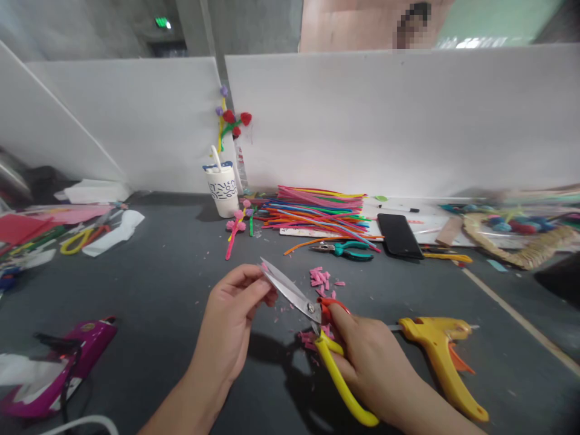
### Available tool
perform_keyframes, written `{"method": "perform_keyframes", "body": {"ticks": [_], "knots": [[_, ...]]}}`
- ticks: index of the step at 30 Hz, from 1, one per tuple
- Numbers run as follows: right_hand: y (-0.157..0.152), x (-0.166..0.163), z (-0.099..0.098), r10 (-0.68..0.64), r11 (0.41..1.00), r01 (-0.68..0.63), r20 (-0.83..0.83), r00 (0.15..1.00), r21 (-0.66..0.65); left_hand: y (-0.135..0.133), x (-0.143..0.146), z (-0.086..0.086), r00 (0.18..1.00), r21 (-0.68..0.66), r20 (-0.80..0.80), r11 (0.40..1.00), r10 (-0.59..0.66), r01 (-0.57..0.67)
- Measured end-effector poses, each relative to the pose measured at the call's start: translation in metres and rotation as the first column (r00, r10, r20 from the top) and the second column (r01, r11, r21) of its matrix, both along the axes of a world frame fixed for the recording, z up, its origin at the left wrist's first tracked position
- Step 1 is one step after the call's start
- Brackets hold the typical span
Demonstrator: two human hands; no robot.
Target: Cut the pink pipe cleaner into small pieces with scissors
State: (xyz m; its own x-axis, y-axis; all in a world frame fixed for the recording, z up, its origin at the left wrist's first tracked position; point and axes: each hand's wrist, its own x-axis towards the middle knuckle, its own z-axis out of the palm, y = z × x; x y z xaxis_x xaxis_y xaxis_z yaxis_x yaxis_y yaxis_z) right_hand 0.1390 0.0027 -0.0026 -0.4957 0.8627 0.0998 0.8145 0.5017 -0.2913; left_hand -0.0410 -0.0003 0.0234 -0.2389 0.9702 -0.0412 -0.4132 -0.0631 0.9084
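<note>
My right hand is closed around the yellow and orange handles of a pair of scissors, whose steel blades point up and left. My left hand pinches its fingertips together right at the blade tips; what it holds is too small to make out. Small pink cut pieces lie scattered on the dark grey table just beyond the blades and under the scissors.
A yellow glue gun lies right of my right hand, a magenta glue gun at the near left. Further back are teal pliers, a black phone, a pile of coloured pipe cleaners, a white cup and white partitions.
</note>
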Motion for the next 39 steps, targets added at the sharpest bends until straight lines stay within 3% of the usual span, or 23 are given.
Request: {"method": "perform_keyframes", "body": {"ticks": [8,21,39], "knots": [[-0.0007,0.0015,-0.0024,0.001,0.999,-0.002,0.025,1.0,0.052,-0.0011,0.0015,-0.0003,1.0,0.002,0.001,1.0,0.008,-0.008],[-0.0017,-0.0008,0.0011,-0.015,0.998,0.017,0.046,0.999,-0.052,-0.0013,0.0009,-0.0013,0.999,0.023,-0.018,0.999,0.028,-0.027],[-0.0024,-0.0006,-0.0009,0.011,1.0,-0.011,0.007,1.0,0.026,0.0003,0.0006,-0.0021,0.999,0.033,-0.004,0.999,0.04,-0.04]]}}
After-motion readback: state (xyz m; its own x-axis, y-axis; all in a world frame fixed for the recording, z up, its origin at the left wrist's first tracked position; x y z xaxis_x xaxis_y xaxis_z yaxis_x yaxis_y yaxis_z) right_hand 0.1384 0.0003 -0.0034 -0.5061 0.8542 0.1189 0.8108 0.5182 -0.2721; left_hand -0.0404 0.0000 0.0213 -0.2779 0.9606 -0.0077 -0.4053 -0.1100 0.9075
